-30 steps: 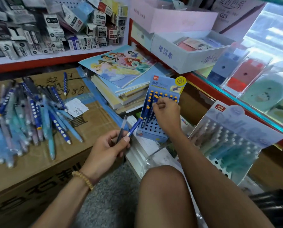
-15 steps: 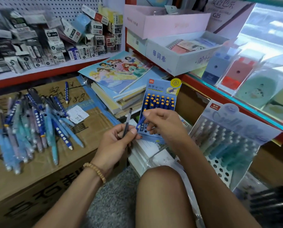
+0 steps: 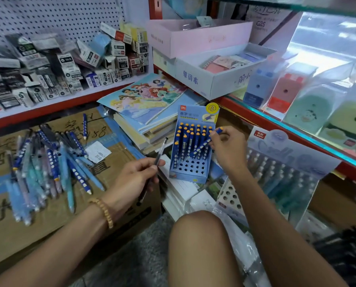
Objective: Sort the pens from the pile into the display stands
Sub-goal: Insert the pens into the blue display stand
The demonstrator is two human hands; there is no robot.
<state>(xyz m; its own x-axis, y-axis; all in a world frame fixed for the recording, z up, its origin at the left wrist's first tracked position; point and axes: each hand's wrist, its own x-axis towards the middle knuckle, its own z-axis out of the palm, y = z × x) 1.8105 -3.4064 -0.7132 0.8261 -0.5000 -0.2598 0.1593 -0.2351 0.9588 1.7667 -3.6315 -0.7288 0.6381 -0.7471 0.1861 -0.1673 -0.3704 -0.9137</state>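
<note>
1. Two hands work in front of a blue display stand (image 3: 190,172) that stands on stacked white boxes (image 3: 179,189), its upper rows filled with blue pens with orange caps and its lower holes bare.
2. The right hand (image 3: 228,149) pinches a dark blue pen with pale dots (image 3: 206,143) between thumb and fingertips; the pen is tilted, its orange end up by the fingers and its tip down among the pens in the stand's right side.
3. The left hand (image 3: 135,179) grips a slim black pen (image 3: 160,151) between thumb and curled fingers, the pen slanting up to the right, just left of the stand and not touching it.
4. A beaded bracelet (image 3: 103,210) sits on the left wrist.
5. The pile of pens (image 3: 48,164), dark blue dotted ones mixed with light blue and greyish ones, lies on a flattened cardboard box (image 3: 38,228) to the left, well apart from the stand; one blue pen (image 3: 84,126) lies alone above the pile.
6. A second display stand (image 3: 280,177), pale with a grey-blue header card, leans to the right of the blue one and holds pale teal and grey pens.
7. A stack of notebooks (image 3: 144,112) with a cartoon cover on top lies behind the blue stand.
8. A bare knee (image 3: 200,235) shows at the bottom centre.
</note>
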